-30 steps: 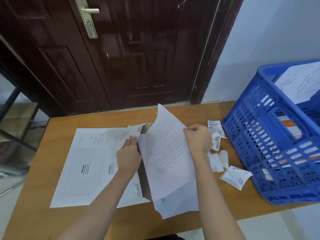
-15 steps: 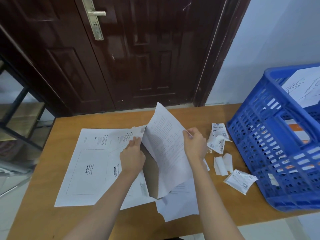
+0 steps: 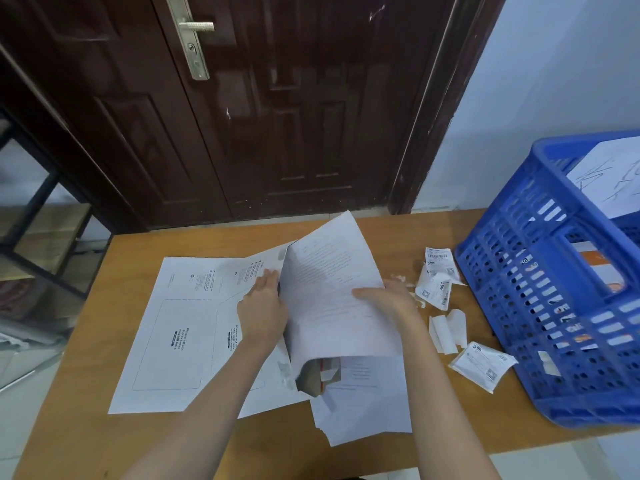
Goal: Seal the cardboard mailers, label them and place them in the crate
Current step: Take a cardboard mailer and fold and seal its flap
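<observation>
Left hand [image 3: 265,311] laid flat, fingers straight, on the wide white cardboard mailer [image 3: 194,327] at the table's centre, apparently to pin it and keep its mouth parted at the 3 o'clock edge; brown inner face of the mailer showing at 5 o'clock below the hands. Right hand [image 3: 389,299] spread over a white printed paper sheet [image 3: 329,296], thumb across its face; remaining fingers behind the sheet, so true grip cannot be told; sheet bowed upward toward 12 o'clock, probably being fed into the opening. More loose white sheets [image 3: 367,400] fanned out at 5 o'clock, partly under the raised one. Sealing and labelling judged not yet begun on this mailer.

At 3 o'clock, within reach of the right hand, crumpled white shipping labels and peeled backing strips [image 3: 441,282], likely kept there for the labelling step; beyond them, at 3 o'clock on the table's edge, the blue perforated plastic crate [image 3: 540,306], already holding at least one white mailer.

Underneath, an orange-brown wooden table [image 3: 86,410]; at 12 o'clock a dark brown panelled door [image 3: 277,98] with a brass handle [image 3: 194,32]; pale blue wall at 2 o'clock; black metal shelving [image 3: 38,216] at 9 o'clock.
</observation>
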Tool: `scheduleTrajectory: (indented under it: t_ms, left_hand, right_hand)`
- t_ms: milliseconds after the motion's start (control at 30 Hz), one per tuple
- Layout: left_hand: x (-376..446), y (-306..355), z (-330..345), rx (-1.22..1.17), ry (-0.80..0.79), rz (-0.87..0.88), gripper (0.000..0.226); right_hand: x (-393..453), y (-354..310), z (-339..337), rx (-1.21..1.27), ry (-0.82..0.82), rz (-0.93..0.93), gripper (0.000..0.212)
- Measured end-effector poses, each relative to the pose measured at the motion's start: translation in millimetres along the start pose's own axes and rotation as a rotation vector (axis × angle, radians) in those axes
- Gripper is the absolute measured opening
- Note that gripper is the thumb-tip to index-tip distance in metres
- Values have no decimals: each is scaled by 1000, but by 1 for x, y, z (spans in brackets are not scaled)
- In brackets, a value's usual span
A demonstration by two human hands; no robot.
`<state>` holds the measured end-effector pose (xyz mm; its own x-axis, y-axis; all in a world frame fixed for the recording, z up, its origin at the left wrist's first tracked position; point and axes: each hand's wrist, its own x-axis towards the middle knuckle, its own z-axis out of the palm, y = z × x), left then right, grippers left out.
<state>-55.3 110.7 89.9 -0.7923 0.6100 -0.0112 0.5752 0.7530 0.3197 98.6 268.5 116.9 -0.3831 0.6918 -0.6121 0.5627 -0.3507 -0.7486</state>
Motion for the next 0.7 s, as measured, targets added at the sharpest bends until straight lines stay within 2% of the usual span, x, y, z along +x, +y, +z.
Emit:
scheduleTrajectory:
  t_ms: [200, 367, 700]
  left_hand:
    - [-1, -2, -2, 3, 1, 7, 46]
    - [-1, -5, -4, -16, 16, 31, 42]
    - [2, -1, -2, -12, 29, 28, 42]
  right_hand:
    - [8, 3, -2, -206, 122, -150, 35]
    - [9, 2, -5, -283, 207, -227, 36]
    - [6, 9, 17, -44, 59, -99, 32]
